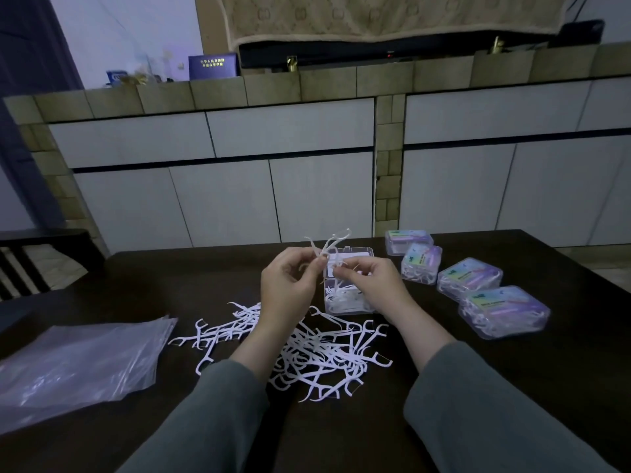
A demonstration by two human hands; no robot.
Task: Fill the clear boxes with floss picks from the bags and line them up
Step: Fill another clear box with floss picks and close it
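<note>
Along the right edge of the tabletop (512, 377) four closed boxes (470, 278) sit in a diagonal row, each packed with white picks under a coloured label — that part of the job looks finished. Near the far edge, at the middle, the open box (345, 302) lies with its lid tipped back and only a shallow layer of picks inside, so it seems partly filled. Above it the left hand (286, 285) pinches a small bunch of floss picks (327, 247) between thumb and fingers, and the right hand (375, 285) pinches the lower ends of the same bunch, apparently squaring them up. In the middle of the tabletop, toward the near edge, a loose heap of picks (317, 353) is spread out under both forearms — a good deal left to box. By the left edge lie flat empty bags (78, 363).
</note>
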